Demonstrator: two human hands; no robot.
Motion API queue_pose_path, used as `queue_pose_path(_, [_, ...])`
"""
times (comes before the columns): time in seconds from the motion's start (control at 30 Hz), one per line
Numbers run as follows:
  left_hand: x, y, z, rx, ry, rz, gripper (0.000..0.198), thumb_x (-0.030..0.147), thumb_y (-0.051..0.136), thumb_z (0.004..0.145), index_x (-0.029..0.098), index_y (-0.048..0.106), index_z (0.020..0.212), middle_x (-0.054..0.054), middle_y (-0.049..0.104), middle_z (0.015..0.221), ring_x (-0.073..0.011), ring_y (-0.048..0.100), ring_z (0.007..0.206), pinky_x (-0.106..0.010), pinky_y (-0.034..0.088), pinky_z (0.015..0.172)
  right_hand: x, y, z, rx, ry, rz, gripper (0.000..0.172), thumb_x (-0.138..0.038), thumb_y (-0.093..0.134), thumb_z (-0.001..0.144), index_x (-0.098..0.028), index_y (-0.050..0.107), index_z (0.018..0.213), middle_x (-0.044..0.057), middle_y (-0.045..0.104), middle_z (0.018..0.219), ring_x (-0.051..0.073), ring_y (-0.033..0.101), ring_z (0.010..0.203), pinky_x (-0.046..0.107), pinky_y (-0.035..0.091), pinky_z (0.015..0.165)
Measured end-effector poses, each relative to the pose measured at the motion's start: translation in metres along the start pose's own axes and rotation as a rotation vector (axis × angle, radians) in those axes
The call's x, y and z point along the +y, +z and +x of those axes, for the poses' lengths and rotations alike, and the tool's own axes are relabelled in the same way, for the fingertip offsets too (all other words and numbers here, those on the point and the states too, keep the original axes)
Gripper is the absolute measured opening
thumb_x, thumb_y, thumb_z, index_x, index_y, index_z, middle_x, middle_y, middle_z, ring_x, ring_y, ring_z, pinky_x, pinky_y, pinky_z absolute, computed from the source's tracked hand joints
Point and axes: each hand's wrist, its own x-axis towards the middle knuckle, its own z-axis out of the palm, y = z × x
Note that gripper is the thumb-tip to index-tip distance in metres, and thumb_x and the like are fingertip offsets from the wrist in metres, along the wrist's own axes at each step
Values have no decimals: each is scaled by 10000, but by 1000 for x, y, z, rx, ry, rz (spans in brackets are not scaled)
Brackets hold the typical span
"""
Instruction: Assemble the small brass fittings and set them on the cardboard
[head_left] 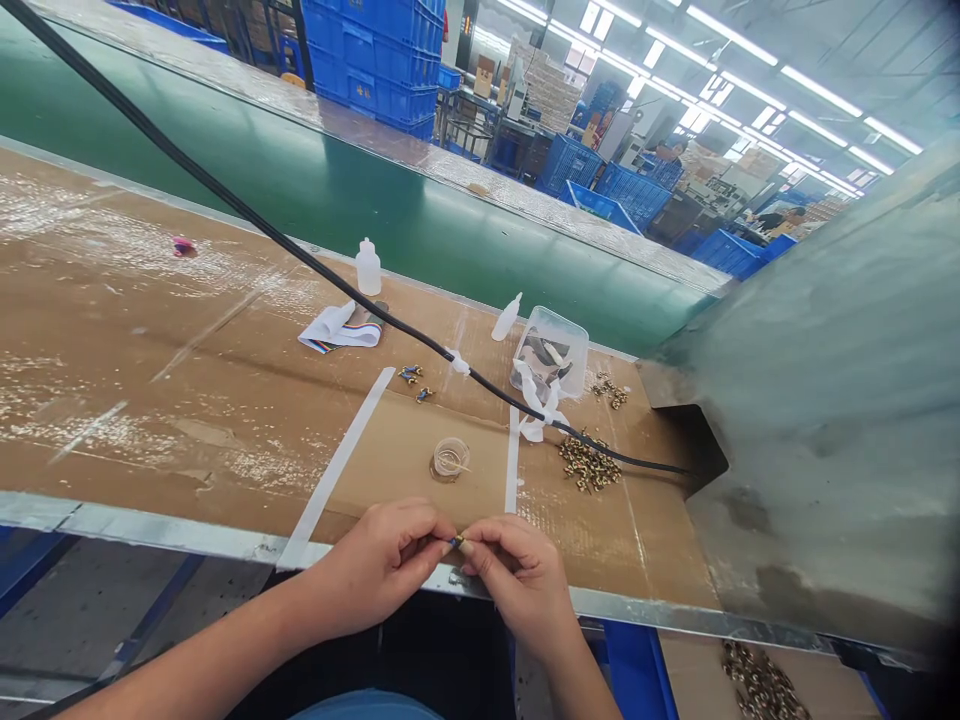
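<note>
Close to the table's front edge, my left hand (pixel 397 550) and my right hand (pixel 517 570) meet fingertip to fingertip. Both pinch a small blue and gold piece (pixel 457 541), mostly covered by the fingers, so its exact kind does not show. Just beyond the hands is a small clear round cup (pixel 451 457) with a thin stick across its rim. It stands on a cardboard sheet (pixel 397 440) edged with white tape. Farther back lie a few small blue and gold pieces (pixel 411 373). A pile of small brass-coloured parts (pixel 589 462) lies to the right.
A black cable (pixel 300 255) hangs diagonally across the view. Behind are a white bottle (pixel 367 268), a smaller nozzle bottle (pixel 507 318), folded cloth (pixel 341 327) and a clear plastic box (pixel 570 345). A green conveyor belt (pixel 375 200) runs beyond; a metal panel (pixel 825 400) borders the right.
</note>
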Motion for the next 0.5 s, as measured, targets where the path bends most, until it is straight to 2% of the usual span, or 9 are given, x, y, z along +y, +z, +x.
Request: queue_pose_path(0.5, [2, 0, 1, -20, 10, -1, 179, 154, 444, 879, 182, 605, 807, -9, 580, 717, -125, 528, 680, -221, 369, 619, 1, -1, 1, 0, 34, 7, 143, -245, 597, 851, -196, 705, 770, 27, 649, 670, 148, 604, 601, 229, 461, 544])
